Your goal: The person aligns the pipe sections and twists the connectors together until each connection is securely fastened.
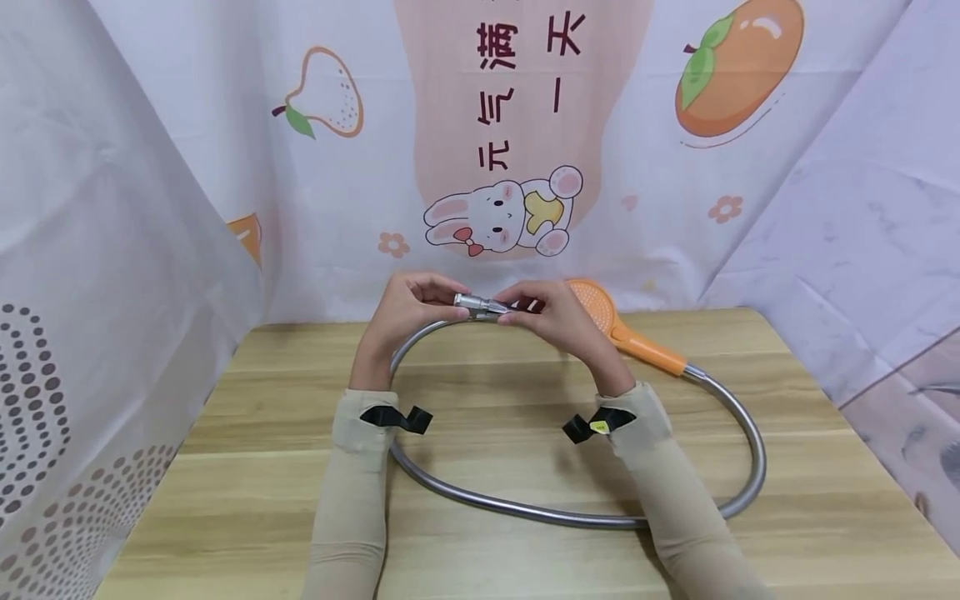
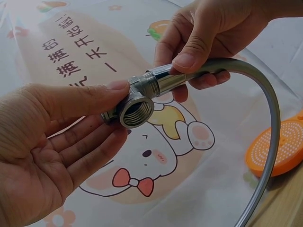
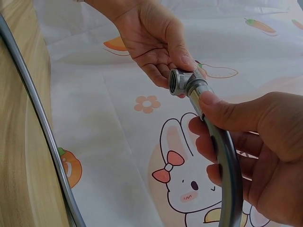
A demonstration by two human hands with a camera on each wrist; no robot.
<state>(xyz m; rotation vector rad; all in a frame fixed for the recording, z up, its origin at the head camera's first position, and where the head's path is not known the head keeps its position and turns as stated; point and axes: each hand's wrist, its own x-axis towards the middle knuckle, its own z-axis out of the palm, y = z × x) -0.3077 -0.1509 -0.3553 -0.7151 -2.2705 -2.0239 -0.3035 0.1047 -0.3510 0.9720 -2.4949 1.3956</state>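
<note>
Above the far edge of the table, my left hand (image 1: pixel 411 312) pinches a silver metal threaded fitting (image 2: pixel 140 86) between thumb and fingers. A wide, internally threaded opening on the fitting faces the camera in the left wrist view. My right hand (image 1: pixel 557 315) grips the chrome end sleeve (image 2: pixel 166 82) of a flexible shower hose (image 1: pixel 525 510), thumb on top and fingers beneath. The sleeve meets the fitting's threaded stub, part of whose thread still shows. From there the grey hose bends down and loops over the table to an orange shower head (image 1: pixel 648 348), partly behind my right hand.
The wooden table (image 1: pixel 510 442) lies under both forearms, and the hose loop crosses it beneath them. A white printed cloth (image 1: pixel 337 225) with a rabbit and fruit hangs behind the far edge. Black straps (image 1: pixel 390 418) circle both wrists.
</note>
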